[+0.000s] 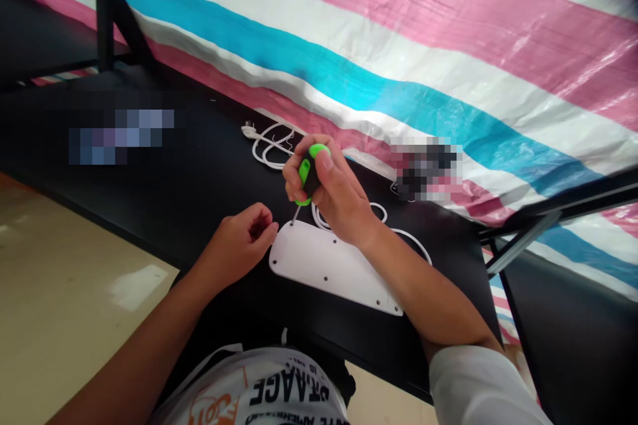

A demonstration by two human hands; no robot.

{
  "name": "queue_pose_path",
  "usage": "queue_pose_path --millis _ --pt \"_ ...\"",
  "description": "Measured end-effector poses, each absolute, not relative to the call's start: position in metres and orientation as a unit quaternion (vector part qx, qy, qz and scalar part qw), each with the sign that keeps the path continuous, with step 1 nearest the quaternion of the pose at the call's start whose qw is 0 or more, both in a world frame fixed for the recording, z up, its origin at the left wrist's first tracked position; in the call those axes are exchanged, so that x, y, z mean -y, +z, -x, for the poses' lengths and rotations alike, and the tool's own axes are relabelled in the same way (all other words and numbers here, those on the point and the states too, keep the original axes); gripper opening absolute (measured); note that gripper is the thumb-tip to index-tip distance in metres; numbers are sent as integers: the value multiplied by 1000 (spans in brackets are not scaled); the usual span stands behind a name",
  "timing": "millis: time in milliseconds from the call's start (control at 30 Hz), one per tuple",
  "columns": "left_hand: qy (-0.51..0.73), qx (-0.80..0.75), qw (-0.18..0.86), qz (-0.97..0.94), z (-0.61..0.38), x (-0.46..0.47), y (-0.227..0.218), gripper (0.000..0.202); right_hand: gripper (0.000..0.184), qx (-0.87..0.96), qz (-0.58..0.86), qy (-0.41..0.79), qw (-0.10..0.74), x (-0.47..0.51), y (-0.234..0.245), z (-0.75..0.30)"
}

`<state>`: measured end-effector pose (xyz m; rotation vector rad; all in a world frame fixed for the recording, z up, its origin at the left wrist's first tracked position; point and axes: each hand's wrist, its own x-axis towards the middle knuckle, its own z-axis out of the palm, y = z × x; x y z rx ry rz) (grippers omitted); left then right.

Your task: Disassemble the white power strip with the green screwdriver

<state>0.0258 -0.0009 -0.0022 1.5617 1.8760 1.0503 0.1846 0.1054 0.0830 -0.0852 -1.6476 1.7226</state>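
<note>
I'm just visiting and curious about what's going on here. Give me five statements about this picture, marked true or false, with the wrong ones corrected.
1. The right hand grips a green-and-black screwdriver. True.
2. The left hand holds the white plug. False: the left hand is curled near the white panel; the white plug lies farther off, on the black table.
3. The screwdriver slants down to the white panel. True.
4. The white panel is circular. False: it is elongated.
5. The striped sheet has pink, white and blue bands. True.
</note>
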Motion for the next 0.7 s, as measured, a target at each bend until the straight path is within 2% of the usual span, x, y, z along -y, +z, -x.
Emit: queue_pose_path --millis 467,700 --pt "380 -665 255 -591 -23 3 -8 20 39 662 77 646 371 -103 84 -184" --pt "379 -665 251 -592 -24 3 -6 20 32 671 56 650 353 -102 91 -185"
